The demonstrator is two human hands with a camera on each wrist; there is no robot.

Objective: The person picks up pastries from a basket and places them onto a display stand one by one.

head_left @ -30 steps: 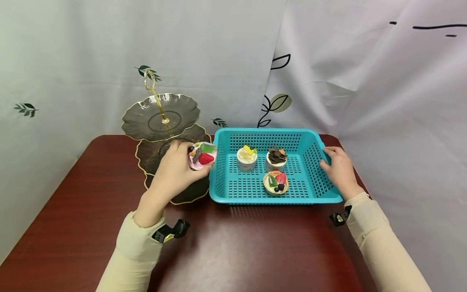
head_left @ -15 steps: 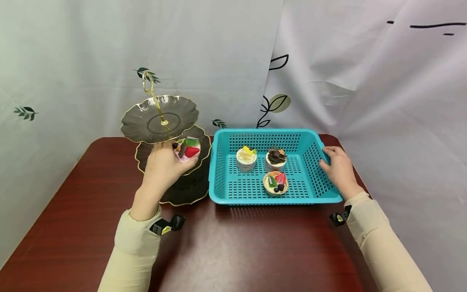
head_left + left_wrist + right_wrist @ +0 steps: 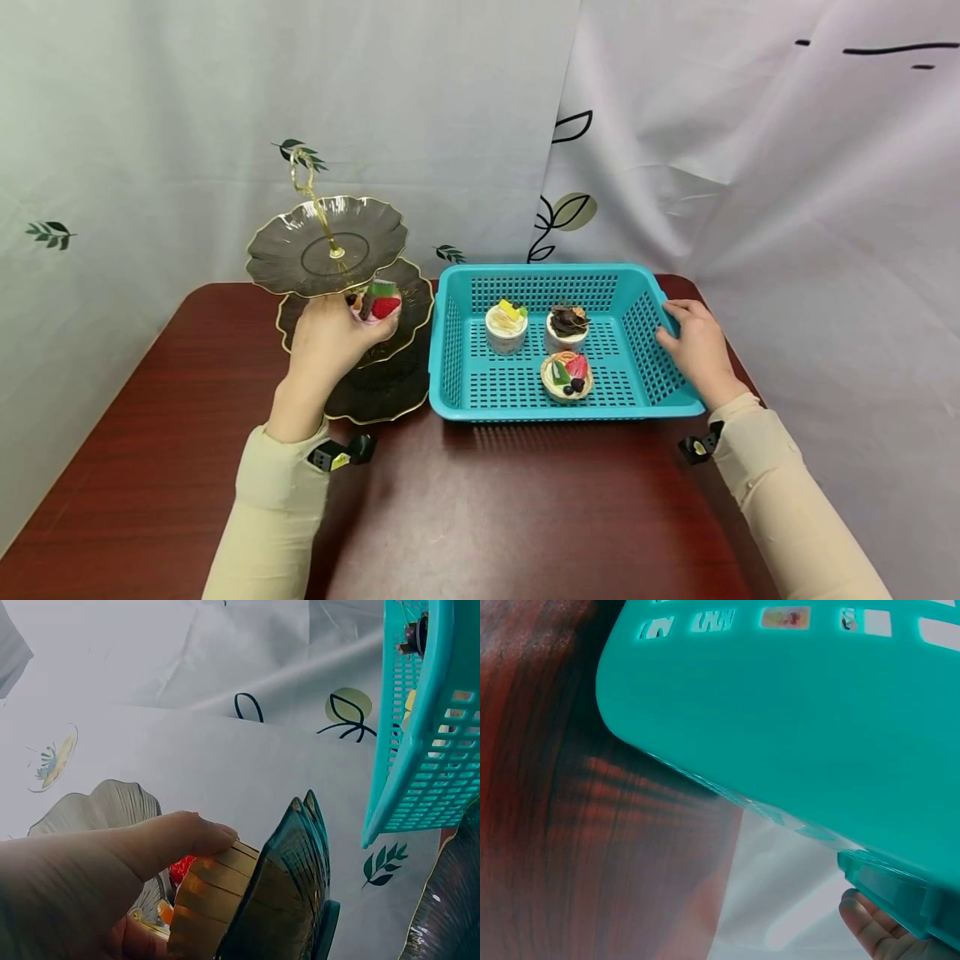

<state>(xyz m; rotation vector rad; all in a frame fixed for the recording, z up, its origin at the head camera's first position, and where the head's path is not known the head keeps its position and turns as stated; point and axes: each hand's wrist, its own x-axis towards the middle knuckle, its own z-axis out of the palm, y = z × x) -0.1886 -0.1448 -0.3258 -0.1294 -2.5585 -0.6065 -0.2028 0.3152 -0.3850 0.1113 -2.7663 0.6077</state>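
My left hand [image 3: 326, 337] holds a small fruit-topped cake [image 3: 381, 305] between thumb and fingers, over the middle plate of a tiered cake stand [image 3: 300, 262]. Strawberry and green fruit top the cake; its base is hidden in the head view. In the left wrist view its pleated golden cup [image 3: 206, 904] is tilted beside a scalloped plate edge [image 3: 289, 859]; whether they touch, I cannot tell. My right hand [image 3: 697, 346] grips the right rim of a turquoise basket [image 3: 543, 412], with its fingertips [image 3: 855, 907] below the rim in the right wrist view.
Inside the basket sit a yellow-topped cup cake [image 3: 506, 327], a chocolate-topped one [image 3: 567, 327] and a fruit tart [image 3: 567, 377]. The stand is left of the basket, its gold ring handle [image 3: 302, 171] rising above. A printed curtain [image 3: 450, 125] hangs behind the dark red table [image 3: 480, 508].
My left hand has carried the fruit-topped cake leftward from beside the basket, in under the stand's top plate. The right hand stays on the basket rim.
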